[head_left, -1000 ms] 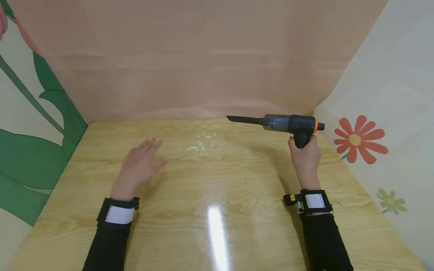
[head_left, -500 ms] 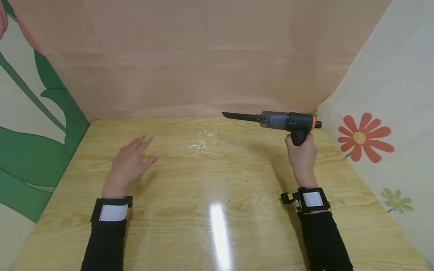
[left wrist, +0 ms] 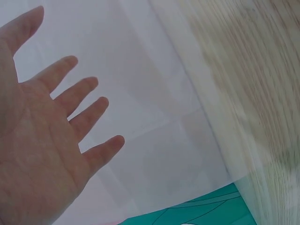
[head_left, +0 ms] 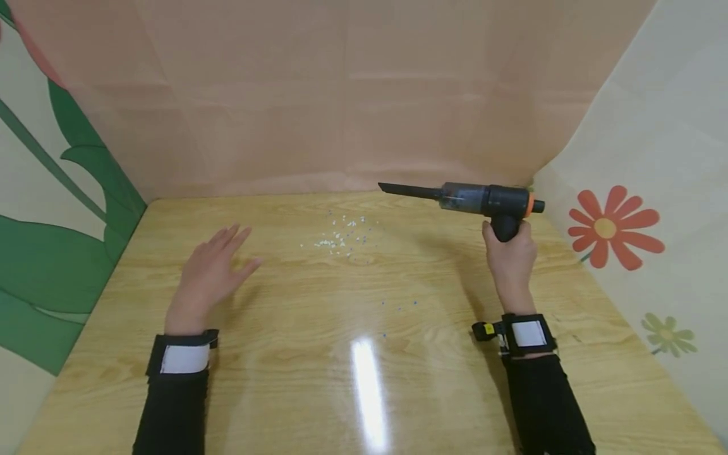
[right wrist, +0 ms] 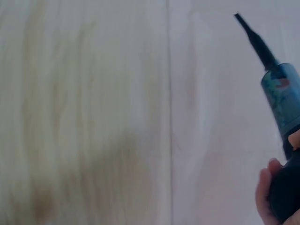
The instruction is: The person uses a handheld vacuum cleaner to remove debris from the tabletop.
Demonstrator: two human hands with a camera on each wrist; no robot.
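Note:
My right hand [head_left: 510, 265] grips the handle of a black handheld vacuum cleaner [head_left: 506, 201], held above the table. Its narrow nozzle [head_left: 408, 190] points left, and an orange ring circles its rear end. In the right wrist view the clear dust chamber [right wrist: 283, 96] shows small bits inside. My left hand [head_left: 207, 275] hovers over the left part of the table with fingers spread and nothing in it; its palm [left wrist: 37, 145] shows bare in the left wrist view. Between the hands, white and blue bits [head_left: 335, 242] lie scattered on the wood, apart from the nozzle.
Nearer the front of the wooden table [head_left: 284, 379] lie several blue specks [head_left: 415, 303]. A pinkish sheet [head_left: 341, 101] hangs along the back edge. Printed walls with leaves [head_left: 51, 265] and a red flower [head_left: 605, 228] flank the table.
My left hand has drawn left, away from the scattered bits, fingers still spread. The vacuum cleaner in my right hand stays at nearly the same place, and the bits look unchanged.

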